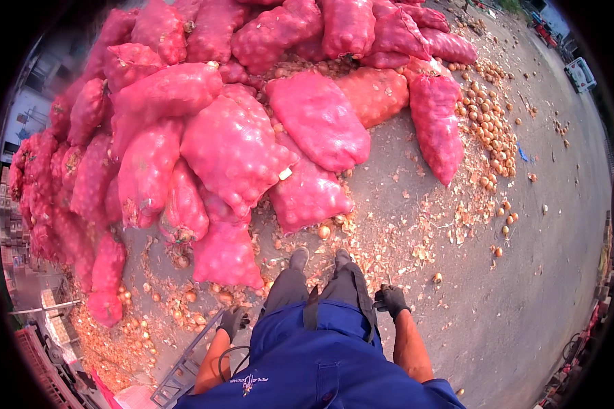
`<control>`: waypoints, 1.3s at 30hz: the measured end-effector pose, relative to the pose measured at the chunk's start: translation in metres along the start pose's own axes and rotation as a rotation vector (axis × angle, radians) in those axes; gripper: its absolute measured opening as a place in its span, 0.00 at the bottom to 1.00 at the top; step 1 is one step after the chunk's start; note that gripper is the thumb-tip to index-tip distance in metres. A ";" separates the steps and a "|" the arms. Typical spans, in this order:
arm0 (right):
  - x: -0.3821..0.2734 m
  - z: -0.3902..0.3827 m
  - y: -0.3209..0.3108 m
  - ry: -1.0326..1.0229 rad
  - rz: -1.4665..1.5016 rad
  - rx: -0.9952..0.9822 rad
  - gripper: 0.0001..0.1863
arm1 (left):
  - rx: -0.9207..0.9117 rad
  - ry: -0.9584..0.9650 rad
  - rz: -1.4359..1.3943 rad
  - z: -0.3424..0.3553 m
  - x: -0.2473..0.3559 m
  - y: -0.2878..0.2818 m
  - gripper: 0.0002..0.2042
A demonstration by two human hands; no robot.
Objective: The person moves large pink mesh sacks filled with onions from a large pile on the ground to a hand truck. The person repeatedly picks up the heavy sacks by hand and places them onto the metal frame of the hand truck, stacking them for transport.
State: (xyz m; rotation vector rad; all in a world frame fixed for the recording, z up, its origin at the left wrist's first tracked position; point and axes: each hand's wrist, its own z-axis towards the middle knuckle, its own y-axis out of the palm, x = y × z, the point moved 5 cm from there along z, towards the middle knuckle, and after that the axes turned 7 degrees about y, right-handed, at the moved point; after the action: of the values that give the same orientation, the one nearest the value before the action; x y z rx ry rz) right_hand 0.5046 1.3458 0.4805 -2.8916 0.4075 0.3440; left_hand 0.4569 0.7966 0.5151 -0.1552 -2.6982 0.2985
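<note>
My left hand (232, 322), in a dark glove, hangs beside my left thigh with its fingers loosely apart and nothing visible in it. It is nearest to a grey metal ladder-like frame (183, 368). My right hand (390, 300), also gloved, hangs out from my right thigh, its fingers curled. A thin sliver shows above it; what it holds, if anything, is too small to name. In front of my shoes lie pink-red mesh sacks full of onions, among them one sack (228, 253) on the ground and another sack (310, 196) just ahead. Neither hand touches a sack.
A tall heap of onion sacks (235, 146) fills the front and left. One sack (435, 123) lies at the heap's right end, beside many loose onions (488, 129). Dry onion skins (416, 238) litter the paved ground (532, 273). A white vehicle (580, 75) stands far right.
</note>
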 end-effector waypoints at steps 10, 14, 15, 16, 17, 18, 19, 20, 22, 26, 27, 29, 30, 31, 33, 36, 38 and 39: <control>-0.063 0.016 -0.089 -0.136 0.085 -0.003 0.12 | -0.122 0.212 -0.025 -0.042 0.058 0.090 0.17; -0.040 0.016 -0.085 -0.105 0.048 0.009 0.11 | -0.109 0.181 -0.057 -0.025 0.018 0.075 0.16; -0.031 0.016 -0.081 -0.088 0.038 0.015 0.11 | -0.105 0.160 -0.072 -0.021 0.008 0.069 0.16; -0.019 0.017 -0.077 -0.059 0.075 -0.041 0.11 | -0.098 0.144 -0.075 -0.027 0.005 0.069 0.16; -0.011 0.015 -0.069 -0.093 0.017 -0.009 0.17 | -0.079 0.123 -0.075 -0.022 -0.010 0.059 0.16; 0.001 0.010 -0.059 -0.120 -0.049 -0.044 0.16 | -0.061 0.102 -0.077 -0.014 -0.033 0.046 0.16; 0.005 -0.004 -0.046 -0.142 -0.124 -0.079 0.16 | -0.040 0.075 -0.084 -0.009 -0.054 0.037 0.17; 0.008 -0.011 -0.037 -0.380 -0.368 -0.074 0.12 | -0.018 0.060 -0.118 -0.011 -0.060 0.033 0.17; 0.017 -0.028 -0.022 -0.140 -0.260 -0.074 0.11 | -0.029 0.010 -0.126 -0.016 -0.080 0.025 0.16; 0.007 -0.065 -0.002 -0.153 -0.306 0.082 0.17 | -0.050 -0.043 -0.098 -0.012 -0.104 0.005 0.16; 0.008 -0.062 0.002 -0.133 -0.270 0.065 0.17 | -0.044 -0.045 -0.102 -0.012 -0.107 0.001 0.15; 0.009 -0.050 0.006 -0.093 -0.204 0.027 0.18 | -0.017 -0.047 -0.145 -0.010 -0.113 -0.005 0.14; 0.007 -0.047 0.008 -0.097 -0.212 0.020 0.17 | -0.005 -0.050 -0.164 -0.007 -0.114 -0.007 0.14; 0.003 -0.044 0.011 -0.102 -0.221 0.012 0.17 | -0.017 -0.032 -0.198 -0.003 -0.113 -0.008 0.14; -0.004 -0.034 0.008 -0.108 -0.226 -0.023 0.16 | -0.046 0.009 -0.267 0.003 -0.103 -0.005 0.13; -0.015 -0.010 0.005 -0.105 -0.262 -0.088 0.15 | 0.002 0.096 -0.320 0.001 -0.084 0.004 0.13; -0.032 -0.005 0.007 -0.108 -0.337 -0.105 0.14 | 0.021 0.142 -0.373 0.002 -0.083 0.008 0.13; -0.042 -0.003 0.008 -0.123 -0.327 -0.127 0.14 | 0.029 0.123 -0.369 -0.002 -0.087 0.012 0.13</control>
State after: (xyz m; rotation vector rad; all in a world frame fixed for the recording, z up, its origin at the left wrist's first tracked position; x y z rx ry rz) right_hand 0.4637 1.3475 0.4927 -2.9687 -0.1123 0.5027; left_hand 0.5371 0.7956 0.4803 0.3196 -2.5342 0.2070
